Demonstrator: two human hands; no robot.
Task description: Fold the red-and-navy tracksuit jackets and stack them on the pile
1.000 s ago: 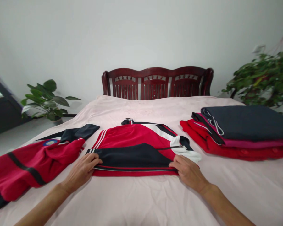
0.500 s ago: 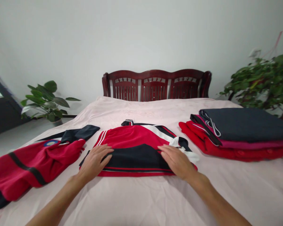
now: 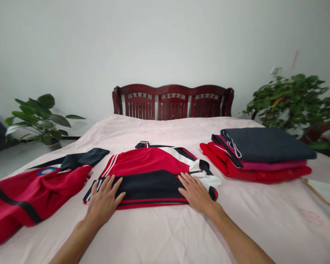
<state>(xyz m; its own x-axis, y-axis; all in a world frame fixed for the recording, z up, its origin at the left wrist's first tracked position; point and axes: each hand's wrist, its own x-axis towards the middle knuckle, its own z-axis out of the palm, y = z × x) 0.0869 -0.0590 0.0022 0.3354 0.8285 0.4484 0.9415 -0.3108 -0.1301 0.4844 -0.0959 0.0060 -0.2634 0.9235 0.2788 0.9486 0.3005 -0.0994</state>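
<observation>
A partly folded jacket (image 3: 143,161), red with navy and white parts, lies on the bed in front of me. Its near part is a navy band with red and white edging, folded over the red cloth. My left hand (image 3: 104,196) rests flat on the left end of that band, fingers spread, over white stripes. On the right end, near a white bunched part and a zipper, my right hand (image 3: 194,190) lies with its fingers stretched out. Both palms face down on the cloth, and neither hand grips it.
To the left lies a rumpled red and navy garment (image 3: 44,194) with a round badge. On the right sits a stack of folded clothes (image 3: 266,146), navy on top. Beyond the pale pink bedsheet (image 3: 165,238) stand a dark wooden headboard (image 3: 173,104) and potted plants (image 3: 41,117).
My left hand has spread its fingers and shifted to the left end of the navy band, which lies flatter. My right hand stays at the other end. The view has turned slightly right.
</observation>
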